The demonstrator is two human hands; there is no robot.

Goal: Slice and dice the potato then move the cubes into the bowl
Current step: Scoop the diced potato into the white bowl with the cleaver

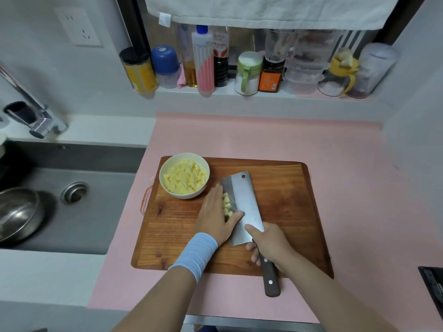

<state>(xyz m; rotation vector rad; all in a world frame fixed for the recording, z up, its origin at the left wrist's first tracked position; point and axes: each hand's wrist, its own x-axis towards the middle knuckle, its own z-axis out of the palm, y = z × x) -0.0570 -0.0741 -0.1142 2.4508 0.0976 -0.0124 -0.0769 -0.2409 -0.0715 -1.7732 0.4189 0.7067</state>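
Across a pale pink bench (pixel 263 140) lies a rectangular brown wooden cutting board (pixel 285 188), its near edge close to the bench front. At 9 o'clock from the board a grey steel sink (pixel 100 212) holds a round shiny metal basin (pixel 19 212), with a chrome tap (pixel 36 116) over its far rim. At 12 o'clock a white ledge (pixel 172 92) carries a row of jars and bottles (pixel 248 75) under a hanging white cloth (pixel 263 10). A white wall socket (pixel 79 27) sits at 11 o'clock.

On the board's 10 o'clock corner stands a small round white bowl (pixel 185 195), heaped with pale yellow potato cubes (pixel 184 179). A smaller cluster of loose cubes (pixel 226 203) rests on the board at 5 o'clock from the bowl, hemmed between the left hand (pixel 215 216) and the blade of a broad steel cleaver (pixel 242 200) with a dark wooden handle.

The left hand, a light blue wristband (pixel 194 255) on its wrist, lies flat with fingers straight and together, pointing to 12 o'clock. Its inner side is against the loose cubes and its thumb tip touches the blade. The right hand (pixel 271 243) is curled round the handle where it meets the blade, forefinger stretched along the blade's upper face. The blade is tilted, its edge at the cubes' 3 o'clock side. The handle's end juts past the board's near edge at 6 o'clock.
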